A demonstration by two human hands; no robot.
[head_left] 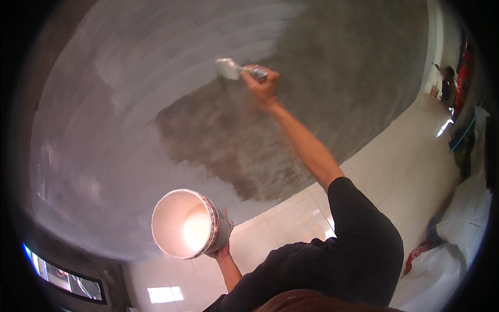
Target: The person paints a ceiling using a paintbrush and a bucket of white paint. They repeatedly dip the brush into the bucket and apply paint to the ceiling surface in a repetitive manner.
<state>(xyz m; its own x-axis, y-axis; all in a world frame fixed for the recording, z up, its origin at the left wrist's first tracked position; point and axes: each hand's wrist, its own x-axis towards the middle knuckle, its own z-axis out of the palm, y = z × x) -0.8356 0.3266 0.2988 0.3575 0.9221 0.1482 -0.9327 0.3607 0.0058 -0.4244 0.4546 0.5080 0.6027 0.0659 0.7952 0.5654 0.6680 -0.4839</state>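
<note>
My right hand (264,87) is closed around the handle of a paintbrush (227,68) with wide, white-coated bristles. The bristles are at the wall (291,125), by the border between its light grey coated part and its darker bare part. Lower down, my left hand (224,250) supports a round bucket (167,221) from the side and beneath, its fingers partly hidden behind it. The bucket is tilted with its mouth toward me. Its inside is pale, with a very bright white patch where I cannot tell paint from glare.
Pale glossy floor tiles (296,221) run along the wall's foot. White plastic sheeting (452,260) lies at the right, with a red cloth-like item (416,255) beside it. At the far right a person (447,86) is partly visible. A window-like bright opening (65,278) lies at the lower left.
</note>
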